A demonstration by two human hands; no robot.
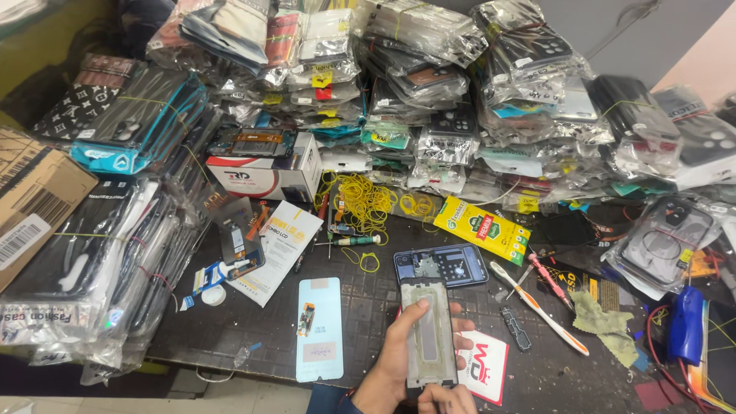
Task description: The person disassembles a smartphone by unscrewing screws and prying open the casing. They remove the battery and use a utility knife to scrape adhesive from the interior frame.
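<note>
My left hand [389,366] grips a bare phone frame [428,333] upright over the dark work mat, thumb on its left edge and fingers wrapped behind. My right hand [446,399] shows only at the bottom edge, its fingers touching the lower end of the frame. Just beyond the frame lies an opened phone body [441,265] with its insides exposed. A light-blue phone screen panel [319,328] lies flat to the left of my hands.
Stacks of bagged phone cases [429,92] crowd the back and left. Yellow rubber bands [366,201], a screwdriver [354,240], a toothbrush [538,307], a pink tool [549,279], a yellow-green packet [481,228], a white box [268,172] and a blue device [686,323] lie around.
</note>
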